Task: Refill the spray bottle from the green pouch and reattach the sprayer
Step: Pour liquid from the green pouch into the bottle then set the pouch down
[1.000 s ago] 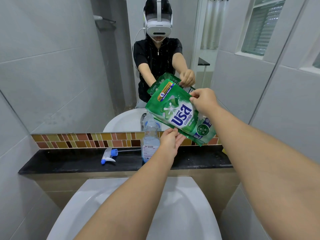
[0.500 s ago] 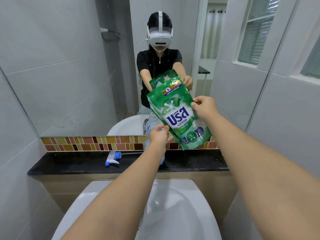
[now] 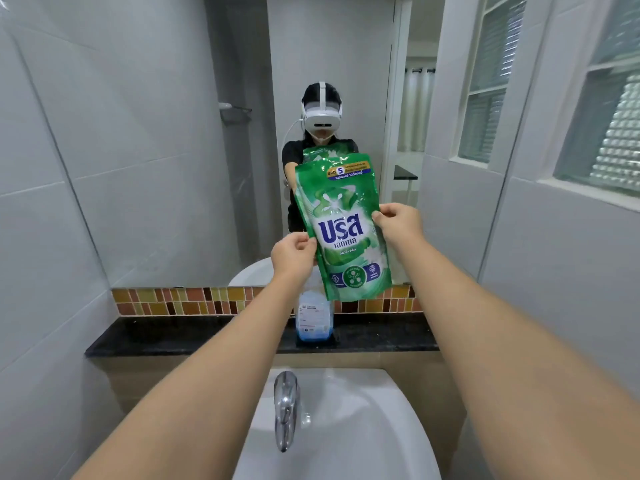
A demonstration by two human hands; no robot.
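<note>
A: Where does the refill stand?

B: Early or midway, I'd judge. The green pouch (image 3: 341,226) is held upright in the air in front of the mirror (image 3: 156,133), not tipped over anything. The left hand (image 3: 292,252) pinches its left edge low down, and the right hand (image 3: 398,221) pinches the right edge a little higher.

A: And the spray bottle?

B: The spray bottle (image 3: 313,318) stands on the dark ledge (image 3: 173,336) behind the basin (image 3: 346,427), right below the pouch's bottom corner. Its neck is hidden behind the left hand and the pouch, so I cannot tell whether it is open. There is only a shallow layer of bluish liquid at the bottom.

A: So it isn't full?

B: It doesn't look full. Pouring seems still to be needed.

A: The sprayer?

B: Not in view. Fitting it back on is still to do, as far as I can judge.
</note>
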